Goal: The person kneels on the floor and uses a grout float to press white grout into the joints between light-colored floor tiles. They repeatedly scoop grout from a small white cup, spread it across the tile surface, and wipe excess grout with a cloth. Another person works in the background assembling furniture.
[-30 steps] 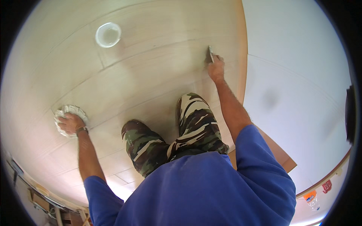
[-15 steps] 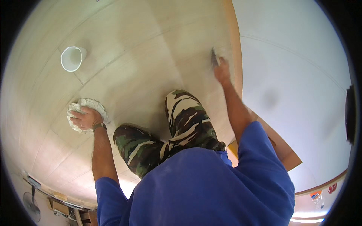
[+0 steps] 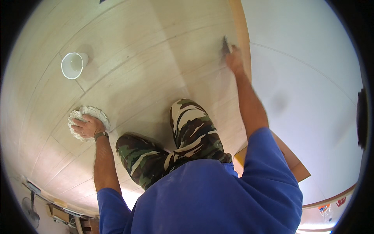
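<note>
My left hand point(image 3: 89, 125), with a watch on its wrist, lies with fingers stretched out on a crumpled, roundish white cloth point(image 3: 98, 112) on the tiled floor. Farther off, near the board-like edge on the right, my right hand point(image 3: 235, 62) grips a dark-bladed scraper point(image 3: 225, 46). The scraper's blade is at the floor surface, and motion blurs both it and the hand. Beyond my left hand stands an open white tub point(image 3: 85, 60); what is inside cannot be made out clearly.
A wooden edge strip point(image 3: 244, 46) borders the tiled floor point(image 3: 148, 54), with a pale surface point(image 3: 304, 78) beyond it. My camouflage-clad knees point(image 3: 191, 117) rest between my arms. A fan point(image 3: 30, 210) stands at the lower left.
My right hand has pushed the scraper a little farther away along the wooden edge. My left hand stays on the cloth; the view has shifted slightly.
</note>
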Demonstrator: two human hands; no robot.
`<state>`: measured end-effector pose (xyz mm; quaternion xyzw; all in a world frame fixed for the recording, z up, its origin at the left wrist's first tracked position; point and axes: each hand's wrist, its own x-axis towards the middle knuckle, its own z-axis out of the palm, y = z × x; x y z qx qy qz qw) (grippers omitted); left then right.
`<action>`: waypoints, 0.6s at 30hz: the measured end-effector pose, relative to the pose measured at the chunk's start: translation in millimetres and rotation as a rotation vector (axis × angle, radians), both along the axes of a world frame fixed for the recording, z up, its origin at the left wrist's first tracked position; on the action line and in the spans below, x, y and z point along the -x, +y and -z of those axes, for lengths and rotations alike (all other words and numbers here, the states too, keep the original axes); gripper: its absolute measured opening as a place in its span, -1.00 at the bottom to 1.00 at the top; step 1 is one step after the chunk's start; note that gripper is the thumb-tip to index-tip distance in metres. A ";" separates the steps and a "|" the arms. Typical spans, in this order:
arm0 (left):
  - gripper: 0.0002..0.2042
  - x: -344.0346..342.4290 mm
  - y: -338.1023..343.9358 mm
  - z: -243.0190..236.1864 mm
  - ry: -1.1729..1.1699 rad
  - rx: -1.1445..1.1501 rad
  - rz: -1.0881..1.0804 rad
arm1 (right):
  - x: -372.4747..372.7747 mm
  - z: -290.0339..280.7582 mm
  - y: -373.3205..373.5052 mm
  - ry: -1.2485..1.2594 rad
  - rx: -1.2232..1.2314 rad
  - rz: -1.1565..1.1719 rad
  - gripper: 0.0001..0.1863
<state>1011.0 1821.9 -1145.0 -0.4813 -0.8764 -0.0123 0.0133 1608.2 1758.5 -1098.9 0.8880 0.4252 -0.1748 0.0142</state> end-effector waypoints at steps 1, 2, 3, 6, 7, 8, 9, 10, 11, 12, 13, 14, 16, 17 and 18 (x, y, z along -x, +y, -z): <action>-0.40 -0.1 -1.8 -1.6 -0.006 0.024 0.000 | -13.9 2.8 1.8 -0.040 0.130 -0.035 -0.54; -0.40 -2.8 -0.9 0.0 -0.008 0.034 -0.017 | -29.3 3.9 16.7 -0.077 0.246 -0.087 -0.56; -0.40 -4.4 0.3 1.1 -0.011 0.045 -0.034 | -33.7 5.6 19.1 -0.090 0.254 -0.126 -0.57; -0.40 3.3 -1.0 -2.1 0.006 0.007 -0.011 | 4.1 12.3 7.8 -0.046 0.047 -0.226 -0.57; -0.40 3.9 -0.4 -4.3 0.004 0.008 -0.017 | 19.9 12.2 5.9 -0.021 -0.060 -0.254 -0.56; -0.39 5.5 0.2 -8.1 0.006 0.010 -0.022 | 30.5 6.1 17.8 0.033 -0.047 -0.218 -0.57; -0.39 0.4 1.7 -8.5 -0.013 0.017 -0.010 | 6.3 11.7 19.9 -0.065 0.031 -0.266 -0.58; -0.39 -10.0 3.8 -3.6 -0.053 0.022 0.000 | -42.8 19.3 18.4 -0.178 0.119 -0.302 -0.59; -0.39 -8.2 2.8 -3.5 -0.055 0.027 0.000 | -49.3 20.8 30.8 -0.148 0.159 -0.295 -0.60; -0.38 -6.6 1.4 -4.8 -0.064 0.033 0.002 | -56.8 17.4 41.9 -0.124 0.203 -0.286 -0.60; -0.38 -7.3 2.8 -3.9 -0.072 0.038 0.009 | -65.2 10.6 52.3 -0.106 0.249 -0.273 -0.61; -0.38 -5.0 3.4 -4.8 -0.064 0.039 0.006 | -39.6 5.5 55.9 -0.030 0.166 -0.224 -0.60; -0.38 1.3 -2.1 -10.5 -0.040 0.047 0.002 | 18.2 -5.0 25.8 -0.028 0.124 -0.342 -0.54; -0.38 -1.8 -1.8 -9.4 -0.039 0.044 0.011 | 39.4 2.6 -21.2 0.035 0.000 -0.334 -0.47; -0.38 -8.7 0.3 -6.4 -0.050 0.039 0.027 | 57.4 18.5 -75.0 -0.061 0.104 -0.376 -0.39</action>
